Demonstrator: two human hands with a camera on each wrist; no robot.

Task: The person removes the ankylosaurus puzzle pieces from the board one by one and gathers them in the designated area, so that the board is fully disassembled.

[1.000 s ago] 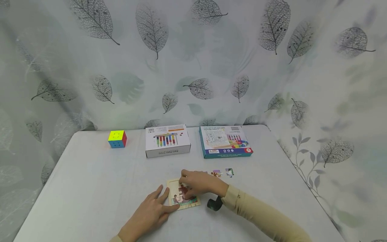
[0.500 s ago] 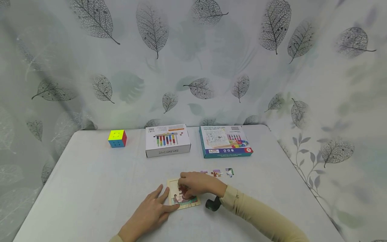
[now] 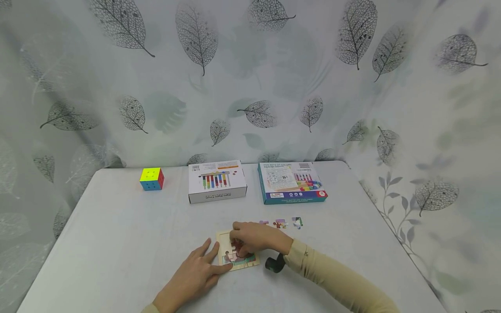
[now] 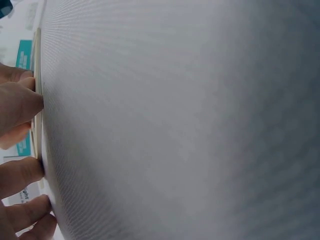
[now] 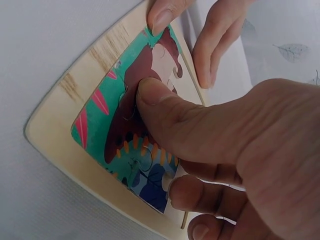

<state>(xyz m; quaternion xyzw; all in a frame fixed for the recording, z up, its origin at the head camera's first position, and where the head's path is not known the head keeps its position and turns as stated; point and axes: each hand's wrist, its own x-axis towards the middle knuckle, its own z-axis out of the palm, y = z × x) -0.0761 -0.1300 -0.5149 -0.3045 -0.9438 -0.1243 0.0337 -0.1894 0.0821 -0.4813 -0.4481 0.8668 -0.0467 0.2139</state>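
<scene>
A wooden jigsaw puzzle tray (image 3: 253,264) lies on the white table, its lower part filled with fitted pieces. My left hand (image 3: 194,273) steadies the tray: fingers spread at its left edge, thumb on the lower rim. In the right wrist view the tray (image 5: 52,117) shows a brown dinosaur on teal ground. My right hand (image 3: 258,237) is over it, holding a brown puzzle piece (image 5: 132,112) with the thumb pressed on it and fingers bent; the index fingertip is hidden there. Above the hand lie loose pieces, among them a white-green one (image 3: 297,223) and a brown-purple one (image 3: 279,224).
Along the back of the table (image 3: 117,243) stand a colourful puzzle cube (image 3: 152,179), a white toy box (image 3: 217,182) and a teal-edged toy box (image 3: 292,183). A black device (image 3: 275,263) sits under the right wrist. A leaf-printed curtain (image 3: 235,87) hangs behind.
My right hand has shifted slightly left and down over the tray, uncovering more of a purple loose piece. The left hand and tray stay in place.
</scene>
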